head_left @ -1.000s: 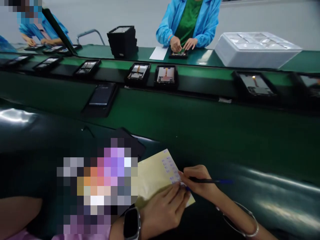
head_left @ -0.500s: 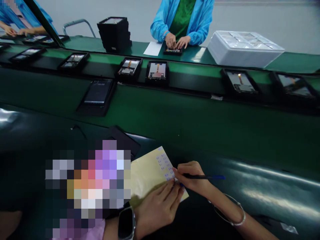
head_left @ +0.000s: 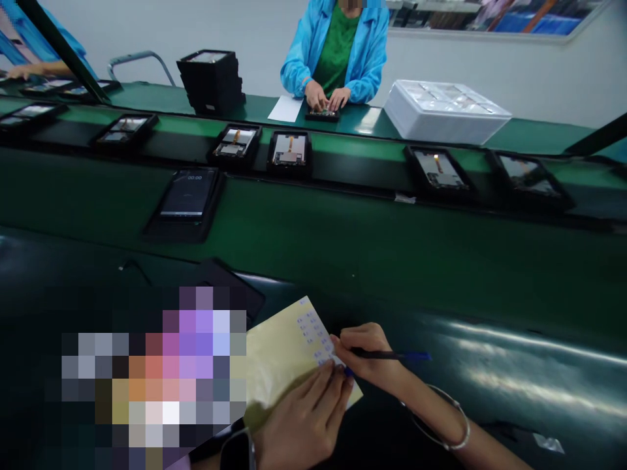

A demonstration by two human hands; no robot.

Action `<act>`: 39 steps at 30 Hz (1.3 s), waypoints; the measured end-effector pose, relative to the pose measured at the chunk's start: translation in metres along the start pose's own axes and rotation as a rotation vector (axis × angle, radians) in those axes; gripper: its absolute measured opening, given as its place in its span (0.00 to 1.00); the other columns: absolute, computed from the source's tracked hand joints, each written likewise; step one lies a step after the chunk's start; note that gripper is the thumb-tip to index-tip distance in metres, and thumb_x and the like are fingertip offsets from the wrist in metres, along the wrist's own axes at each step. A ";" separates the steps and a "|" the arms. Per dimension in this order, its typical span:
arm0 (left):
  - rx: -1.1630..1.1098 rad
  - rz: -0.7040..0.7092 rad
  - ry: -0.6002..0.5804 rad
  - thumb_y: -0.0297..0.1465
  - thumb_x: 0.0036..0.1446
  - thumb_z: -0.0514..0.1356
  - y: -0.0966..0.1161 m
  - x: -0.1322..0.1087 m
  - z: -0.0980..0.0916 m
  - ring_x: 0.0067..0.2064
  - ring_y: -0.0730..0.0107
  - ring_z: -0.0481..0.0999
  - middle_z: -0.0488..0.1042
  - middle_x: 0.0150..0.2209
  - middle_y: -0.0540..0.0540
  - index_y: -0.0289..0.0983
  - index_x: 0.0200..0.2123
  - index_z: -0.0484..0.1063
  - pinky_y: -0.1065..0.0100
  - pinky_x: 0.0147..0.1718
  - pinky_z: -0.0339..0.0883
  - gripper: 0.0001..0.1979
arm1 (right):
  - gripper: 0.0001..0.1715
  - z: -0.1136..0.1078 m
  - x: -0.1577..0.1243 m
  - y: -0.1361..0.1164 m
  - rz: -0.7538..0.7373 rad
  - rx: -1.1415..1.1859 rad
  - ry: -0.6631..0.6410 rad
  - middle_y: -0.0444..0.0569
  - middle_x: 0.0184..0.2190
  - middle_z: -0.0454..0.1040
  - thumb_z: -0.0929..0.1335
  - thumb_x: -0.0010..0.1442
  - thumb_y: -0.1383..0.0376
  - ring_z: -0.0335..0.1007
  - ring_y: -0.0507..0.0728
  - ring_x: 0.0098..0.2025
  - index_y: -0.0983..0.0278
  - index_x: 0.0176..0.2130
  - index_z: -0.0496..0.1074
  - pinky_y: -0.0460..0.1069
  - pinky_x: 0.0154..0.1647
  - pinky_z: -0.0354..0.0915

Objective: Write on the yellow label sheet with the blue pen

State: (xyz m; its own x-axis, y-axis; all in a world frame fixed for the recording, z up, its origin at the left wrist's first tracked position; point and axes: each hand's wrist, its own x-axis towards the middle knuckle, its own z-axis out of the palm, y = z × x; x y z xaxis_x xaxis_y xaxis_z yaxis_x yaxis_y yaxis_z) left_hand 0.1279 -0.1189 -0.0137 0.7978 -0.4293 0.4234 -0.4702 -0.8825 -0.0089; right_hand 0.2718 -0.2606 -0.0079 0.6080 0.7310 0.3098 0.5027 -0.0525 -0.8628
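1. Pinching a pen (head_left: pixel 392 356) at the right edge of a yellowish sheet (head_left: pixel 274 352), the fingers of the right hand (head_left: pixel 376 373) hide its tip.
2. Lying close together, the left hand's (head_left: pixel 304 418) fingers press on the sheet's lower part; whether they also grip the small blue item (head_left: pixel 349 371) at their tips cannot be told.
3. Blue marks in short rows occupy the strip near the sheet's right edge, so some writing appears done; much of the visible surface is bare, and how much remains is not shown.
4. The sheet rests on the near counter (head_left: pixel 392 261), its left end masked by blur; the left hand covers its lower part.
5. Beyond, a dark device (head_left: pixel 183 196) shows "00:00"; farther off, a co-worker (head_left: pixel 336 59) bends over a black tray near a white box (head_left: pixel 416 124).
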 end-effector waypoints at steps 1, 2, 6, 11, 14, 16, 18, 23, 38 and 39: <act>-0.002 -0.002 0.012 0.28 0.71 0.49 0.000 0.001 0.000 0.59 0.66 0.72 0.77 0.55 0.49 0.34 0.56 0.74 0.68 0.60 0.63 0.18 | 0.28 0.000 0.000 0.001 0.005 -0.003 0.000 0.38 0.17 0.51 0.63 0.70 0.69 0.44 0.46 0.18 0.64 0.20 0.51 0.46 0.20 0.45; -0.004 -0.002 0.021 0.28 0.71 0.49 -0.001 0.002 0.000 0.58 0.67 0.73 0.77 0.54 0.49 0.34 0.56 0.74 0.68 0.60 0.63 0.18 | 0.29 0.000 -0.001 0.001 0.013 -0.005 0.000 0.38 0.17 0.51 0.63 0.70 0.68 0.44 0.46 0.18 0.64 0.20 0.50 0.46 0.19 0.45; -0.005 -0.003 0.056 0.27 0.71 0.47 -0.001 0.005 0.000 0.56 0.68 0.74 0.78 0.52 0.48 0.34 0.54 0.76 0.69 0.59 0.63 0.19 | 0.29 0.000 -0.002 0.003 0.041 -0.009 -0.007 0.39 0.17 0.50 0.63 0.70 0.67 0.44 0.47 0.18 0.63 0.20 0.49 0.47 0.20 0.44; -0.021 -0.012 0.078 0.26 0.72 0.45 -0.003 0.007 -0.001 0.55 0.69 0.75 0.79 0.52 0.49 0.34 0.53 0.76 0.69 0.58 0.62 0.20 | 0.28 -0.001 -0.002 0.003 0.045 0.003 -0.036 0.39 0.17 0.49 0.63 0.69 0.67 0.43 0.47 0.18 0.63 0.20 0.49 0.48 0.20 0.44; -0.016 -0.008 0.052 0.27 0.72 0.46 -0.003 0.008 -0.002 0.56 0.69 0.75 0.79 0.52 0.49 0.34 0.53 0.75 0.69 0.59 0.62 0.19 | 0.27 -0.002 -0.003 0.004 0.048 0.012 -0.041 0.39 0.17 0.49 0.63 0.68 0.69 0.43 0.47 0.18 0.63 0.21 0.48 0.48 0.20 0.45; -0.014 -0.004 0.035 0.27 0.72 0.46 -0.003 0.007 -0.002 0.57 0.68 0.74 0.78 0.53 0.49 0.34 0.54 0.75 0.69 0.59 0.62 0.19 | 0.26 -0.001 -0.004 0.005 0.053 0.016 -0.033 0.39 0.17 0.50 0.62 0.68 0.69 0.43 0.47 0.18 0.63 0.21 0.48 0.49 0.21 0.44; -0.016 0.001 0.021 0.28 0.72 0.47 -0.002 0.005 -0.001 0.58 0.67 0.73 0.78 0.54 0.49 0.33 0.54 0.75 0.68 0.60 0.61 0.19 | 0.26 0.000 -0.005 0.005 0.057 0.019 -0.032 0.40 0.17 0.50 0.62 0.68 0.69 0.44 0.48 0.18 0.63 0.21 0.48 0.49 0.21 0.44; -0.035 0.006 -0.003 0.28 0.71 0.49 0.000 0.001 0.001 0.59 0.65 0.72 0.76 0.55 0.45 0.32 0.56 0.73 0.67 0.61 0.60 0.18 | 0.26 0.000 -0.004 0.004 0.057 0.027 -0.035 0.39 0.17 0.49 0.62 0.67 0.70 0.43 0.47 0.18 0.63 0.21 0.47 0.49 0.21 0.44; -0.028 0.031 -0.041 0.28 0.71 0.49 -0.002 0.002 0.001 0.61 0.63 0.71 0.75 0.57 0.46 0.32 0.58 0.72 0.66 0.62 0.60 0.19 | 0.28 -0.002 -0.005 0.005 0.115 0.048 -0.036 0.39 0.17 0.50 0.64 0.67 0.68 0.44 0.47 0.19 0.63 0.20 0.48 0.48 0.21 0.45; -0.024 0.035 -0.043 0.28 0.71 0.48 -0.002 0.002 0.000 0.61 0.63 0.70 0.75 0.57 0.46 0.32 0.58 0.72 0.66 0.62 0.60 0.19 | 0.28 -0.001 -0.005 0.005 0.120 0.053 -0.033 0.39 0.17 0.51 0.64 0.66 0.68 0.44 0.47 0.19 0.64 0.19 0.49 0.48 0.21 0.45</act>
State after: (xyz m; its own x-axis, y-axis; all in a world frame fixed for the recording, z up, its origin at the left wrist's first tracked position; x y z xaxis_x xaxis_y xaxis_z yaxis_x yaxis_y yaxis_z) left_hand 0.1311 -0.1180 -0.0129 0.7960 -0.4680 0.3839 -0.5066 -0.8622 -0.0007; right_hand 0.2719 -0.2658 -0.0133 0.6408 0.7438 0.1904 0.3936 -0.1053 -0.9133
